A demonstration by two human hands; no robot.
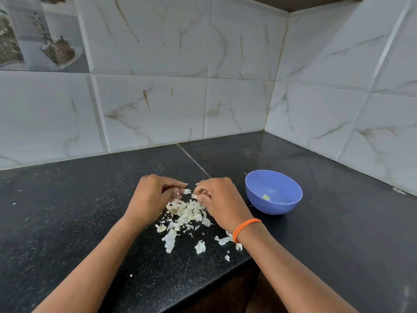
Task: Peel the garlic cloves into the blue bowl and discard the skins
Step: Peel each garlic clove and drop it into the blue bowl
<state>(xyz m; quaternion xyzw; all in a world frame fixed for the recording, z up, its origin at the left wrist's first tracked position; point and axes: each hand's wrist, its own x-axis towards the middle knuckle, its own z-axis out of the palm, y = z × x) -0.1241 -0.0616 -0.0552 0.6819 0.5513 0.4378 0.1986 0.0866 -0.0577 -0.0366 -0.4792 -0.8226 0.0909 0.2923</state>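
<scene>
both hands (155, 195) (216, 197) pinch garlic skins (187, 212); blue bowl (273, 192) upright, mouth up.

A pile of garlic skins (187, 213) is spread on the black counter (67, 211), and small bits of skin are pinched above it by the curled fingers of the left hand (155, 195) and the right hand (216, 199). A blue bowl (273, 192), set just right of the right hand, is seen to hold one peeled clove (266, 197). An orange band (246, 228) is worn on the right wrist.
</scene>
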